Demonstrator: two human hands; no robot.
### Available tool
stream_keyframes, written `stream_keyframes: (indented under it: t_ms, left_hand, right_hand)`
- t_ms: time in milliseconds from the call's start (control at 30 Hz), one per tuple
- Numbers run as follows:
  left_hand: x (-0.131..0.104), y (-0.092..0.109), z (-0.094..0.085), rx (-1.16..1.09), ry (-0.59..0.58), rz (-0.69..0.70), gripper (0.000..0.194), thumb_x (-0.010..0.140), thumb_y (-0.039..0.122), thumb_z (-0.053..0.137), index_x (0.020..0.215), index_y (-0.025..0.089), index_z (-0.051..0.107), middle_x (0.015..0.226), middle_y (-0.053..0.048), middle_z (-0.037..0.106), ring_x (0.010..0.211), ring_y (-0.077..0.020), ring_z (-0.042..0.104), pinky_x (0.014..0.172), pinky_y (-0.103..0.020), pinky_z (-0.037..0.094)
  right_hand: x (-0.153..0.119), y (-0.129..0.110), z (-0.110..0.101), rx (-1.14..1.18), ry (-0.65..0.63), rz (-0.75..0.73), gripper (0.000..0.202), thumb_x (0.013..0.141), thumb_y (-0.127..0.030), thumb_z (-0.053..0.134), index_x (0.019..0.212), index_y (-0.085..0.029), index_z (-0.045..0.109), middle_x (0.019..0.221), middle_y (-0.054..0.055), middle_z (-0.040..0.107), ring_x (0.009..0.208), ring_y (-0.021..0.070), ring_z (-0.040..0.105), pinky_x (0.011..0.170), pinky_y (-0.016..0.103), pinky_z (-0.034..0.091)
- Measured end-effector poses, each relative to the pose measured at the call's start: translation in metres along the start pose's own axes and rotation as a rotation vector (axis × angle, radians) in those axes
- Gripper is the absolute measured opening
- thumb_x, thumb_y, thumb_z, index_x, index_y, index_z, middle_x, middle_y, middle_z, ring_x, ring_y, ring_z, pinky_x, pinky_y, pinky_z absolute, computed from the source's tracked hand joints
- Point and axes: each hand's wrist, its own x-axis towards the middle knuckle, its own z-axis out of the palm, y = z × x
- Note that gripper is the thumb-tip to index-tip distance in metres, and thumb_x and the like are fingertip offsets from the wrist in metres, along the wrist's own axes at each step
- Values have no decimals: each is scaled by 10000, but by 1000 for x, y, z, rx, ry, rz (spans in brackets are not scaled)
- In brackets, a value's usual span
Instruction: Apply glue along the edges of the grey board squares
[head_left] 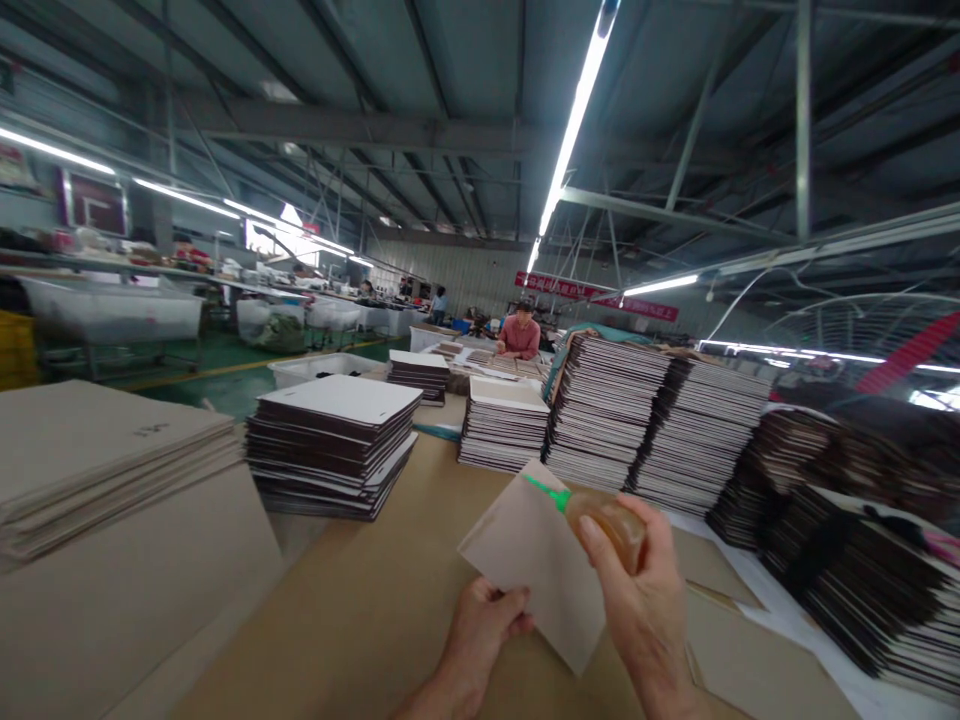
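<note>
From my feed, the left hand (480, 625) pinches the bottom edge of a plain grey-brown card (529, 555), tilting it up over the bench (360, 620) so the right hand (637, 600), its grip wrapped around an amber glue bottle (609, 520), can touch the green nozzle to the card's top edge.

A flat grey-beige card piece (536, 560), four-sided and tilted like a diamond, is held up just above the brown tabletop (360, 610), pinched at its lower left edge. Against its upper right part lies a small amber, see-through bottle (611, 525) with a green pointed nozzle, its tip seemingly touching the card's surface.
</note>
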Motion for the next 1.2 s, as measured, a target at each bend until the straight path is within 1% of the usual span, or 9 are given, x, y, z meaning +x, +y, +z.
stream_keyframes:
  t_ms: [67,167,333,433,567,767,933,1100,1200]
  left_hand:
    - [0,-1,0,-5,3,7,350,543,317,835,796,111,708,825,-95,709,729,-189,636,670,-312,554]
    - [0,-1,0,-5,16,8,349,550,320,837,798,113,705,823,-93,709,722,-185,636,660,-306,558]
    - [0,2,1,6,-4,-3,377,542,347,838,810,117,707,829,-90,716,748,-200,641,681,-318,557]
    - [0,3,1,14,-33,0,389,545,360,832,822,118,705,840,-90,719,758,-207,640,693,-326,550]
    - [0,1,-1,18,-27,0,385,553,362,824,825,120,701,843,-85,716,765,-207,633,696,-328,544]
    - [2,-2,-2,35,-23,15,366,567,338,810,830,110,696,834,-93,713,766,-219,636,694,-337,546]
    - [3,0,-2,74,-46,15,371,591,344,788,869,114,701,875,-94,715,793,-223,638,692,-327,549]
    - [3,-1,-2,93,-23,-3,359,582,338,791,845,114,695,853,-95,720,786,-231,642,695,-336,554]
    - [3,-1,-2,103,-33,7,333,600,326,778,848,118,697,853,-88,721,802,-236,646,697,-332,554]
  right_hand:
    - [7,-1,-1,-10,43,-12,449,828,-517,649,1124,-195,548,999,59,576,891,263,561,838,409,432]
    - [13,-3,-2,-27,53,-57,421,826,-498,649,1110,-204,548,1025,55,556,902,257,545,847,403,419]
    - [17,-2,-3,-63,34,-152,388,861,-469,626,1125,-205,520,1038,52,540,925,245,535,839,385,419]
    - [18,-2,-3,-60,-12,-193,364,879,-471,608,1120,-213,522,1038,49,536,942,239,534,828,373,424]
    - [20,-5,-3,-78,-15,-278,339,907,-454,586,1119,-198,519,1054,62,521,979,236,519,861,372,413]
    - [24,-12,-7,-122,-53,-341,312,933,-434,556,1130,-196,512,1054,70,509,978,233,518,853,370,421]
    - [21,-8,-12,-200,-82,-322,328,935,-467,543,1139,-212,510,1095,62,513,965,233,538,858,375,429]
    - [18,-6,-14,-171,-46,-338,344,932,-459,555,1159,-205,502,1118,74,506,999,241,527,900,389,419]
    - [19,-6,-15,-161,-59,-339,328,935,-439,554,1156,-201,506,1119,75,501,996,234,522,896,380,419]
